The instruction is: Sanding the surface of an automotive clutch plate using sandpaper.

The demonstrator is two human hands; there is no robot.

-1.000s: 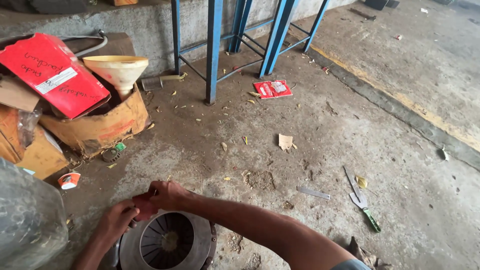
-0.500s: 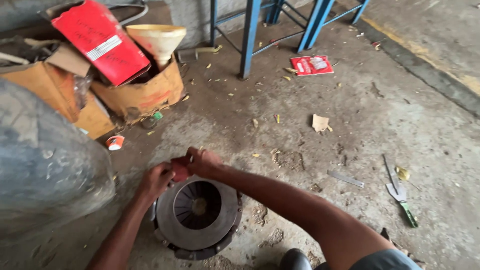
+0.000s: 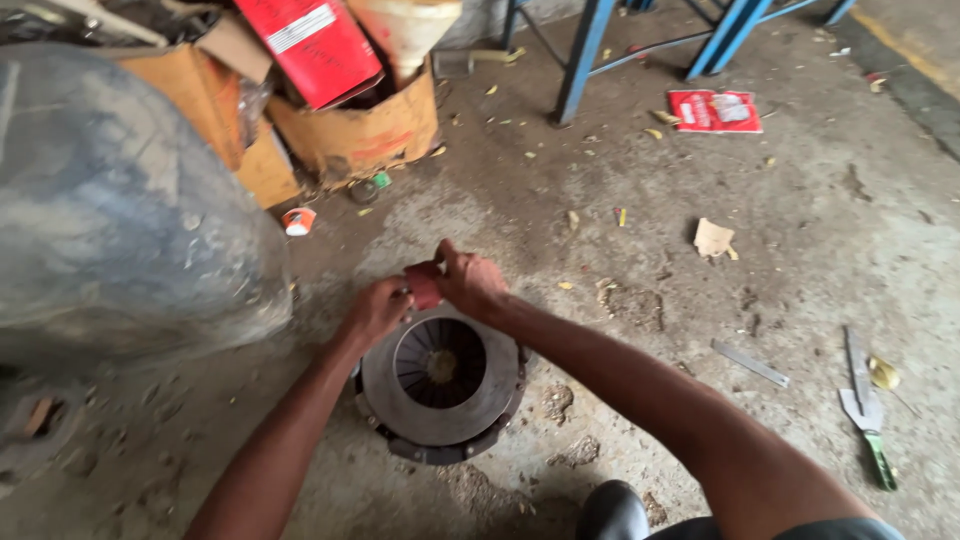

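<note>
A round grey metal clutch plate (image 3: 440, 385) with radial fingers in its middle lies flat on the concrete floor. Both my hands meet at its far rim. My left hand (image 3: 375, 308) and my right hand (image 3: 472, 280) together pinch a small reddish piece (image 3: 424, 288) held just above the plate's edge. What the piece is cannot be made out.
A large grey rounded bulk (image 3: 120, 210) fills the left. Behind stand cardboard boxes (image 3: 355, 135) with a red box (image 3: 315, 45) and a cream funnel (image 3: 405, 30). Blue metal legs (image 3: 585, 55) rise at the back. A scraper (image 3: 865, 405), metal strip (image 3: 750, 362) and red packet (image 3: 715, 110) lie on the right.
The view has swung left and down, bringing the grey bulk further in. Both hands stay at the plate's far rim on the reddish piece.
</note>
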